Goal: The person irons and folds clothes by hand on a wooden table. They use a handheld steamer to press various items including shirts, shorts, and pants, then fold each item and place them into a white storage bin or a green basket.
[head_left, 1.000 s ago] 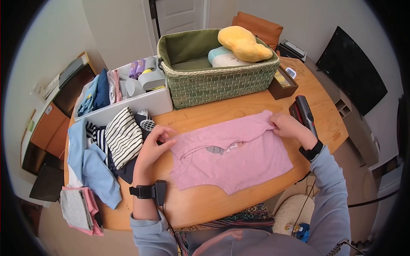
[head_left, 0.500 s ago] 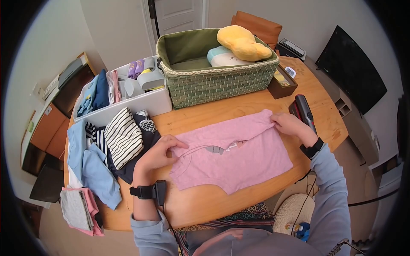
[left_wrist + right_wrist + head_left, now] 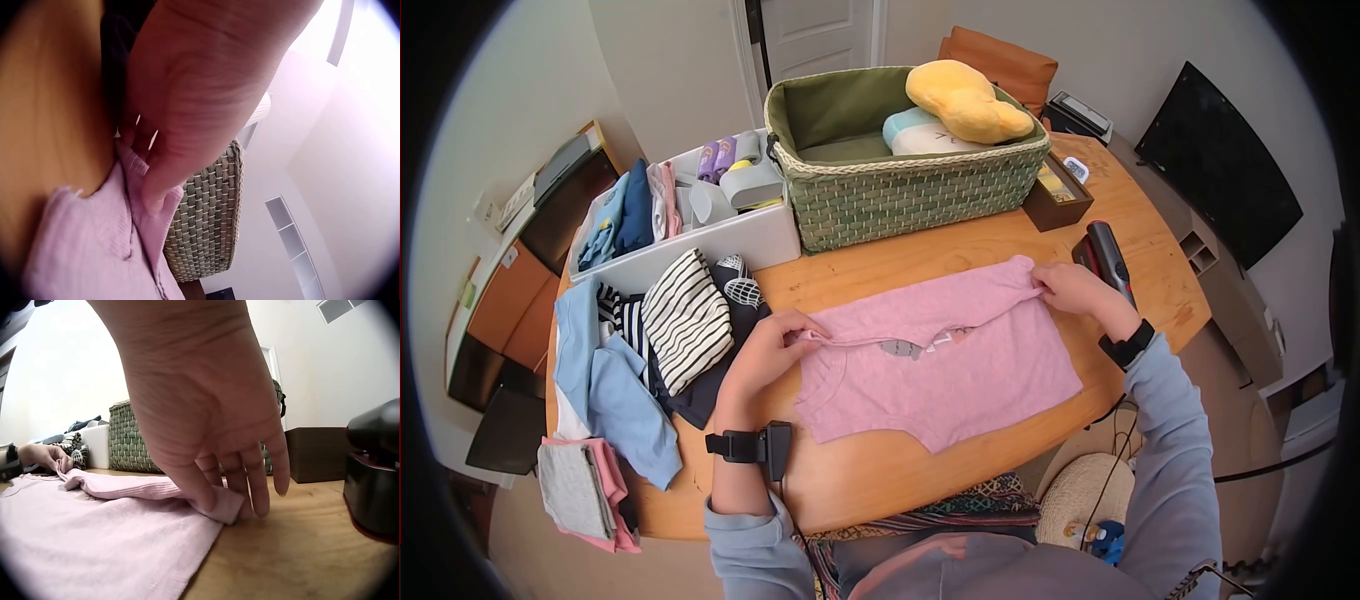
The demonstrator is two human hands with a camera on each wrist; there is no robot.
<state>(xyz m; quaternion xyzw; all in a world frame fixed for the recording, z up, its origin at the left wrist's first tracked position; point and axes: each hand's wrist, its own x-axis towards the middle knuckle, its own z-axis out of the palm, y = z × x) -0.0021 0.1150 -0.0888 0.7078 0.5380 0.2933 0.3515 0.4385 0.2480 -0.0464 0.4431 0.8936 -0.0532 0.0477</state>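
Note:
A pink shirt (image 3: 950, 395) lies spread on the wooden table, its far edge folded over toward the middle. My left hand (image 3: 768, 352) pinches the shirt's upper-left edge between thumb and fingers; in the left wrist view the thumb presses on pink ribbed cloth (image 3: 140, 187). At the far right corner my right hand (image 3: 1085, 298) pinches the folded cloth. The right wrist view shows the thumb on a pink cuff-like end (image 3: 222, 503), with the other fingers behind it. Part of a grey and white print (image 3: 903, 349) shows below the fold.
Left of the shirt lie a striped garment (image 3: 688, 320), blue clothing (image 3: 625, 400) and a grey and pink folded stack (image 3: 575, 490). Behind stand a white bin (image 3: 730, 240) and a green woven basket (image 3: 900, 205) with plush toys. A black device (image 3: 1108, 258) stands near my right hand.
My left hand has moved in to the shirt's left end, where it now pinches the edge and pulls it slightly toward me. The right hand keeps its hold at the far right corner.

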